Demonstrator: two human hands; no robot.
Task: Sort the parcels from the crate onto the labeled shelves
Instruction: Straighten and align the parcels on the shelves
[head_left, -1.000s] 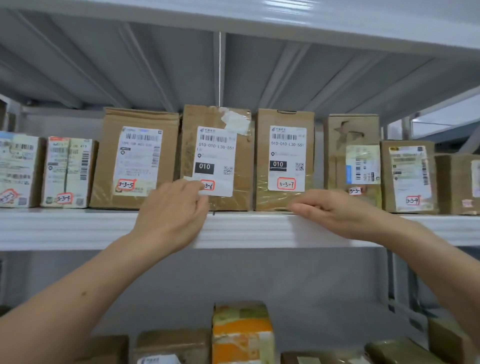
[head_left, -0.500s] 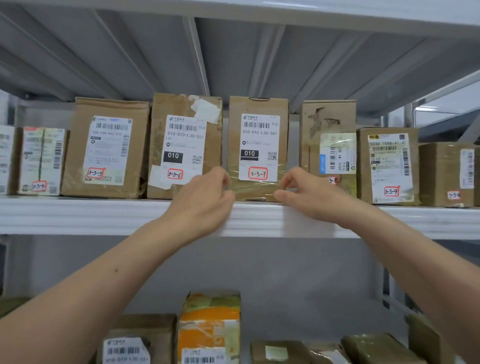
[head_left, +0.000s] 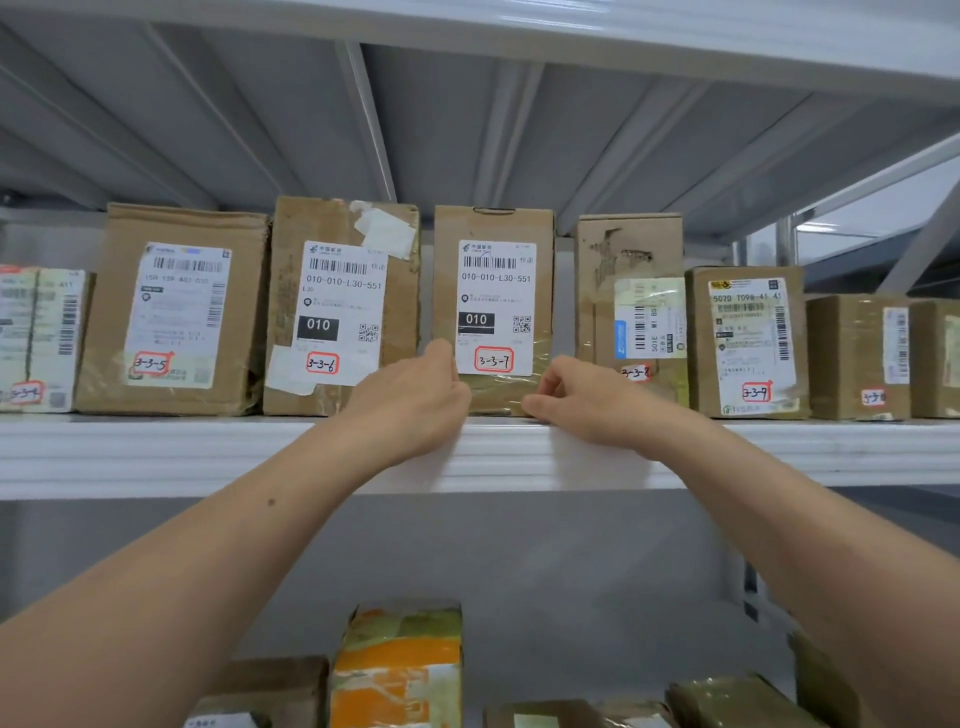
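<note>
On the upper shelf, the parcel marked 3-3-7 was pinched at its lower corners by the left hand and right hand, fingers closed on it, so neighbouring parcel 3-3-6 could be nudged askew.

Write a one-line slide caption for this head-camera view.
Both bare hands, left hand and right hand, flank the brown cardboard parcel marked 3-3-7 standing upright on the white metal shelf.
</note>
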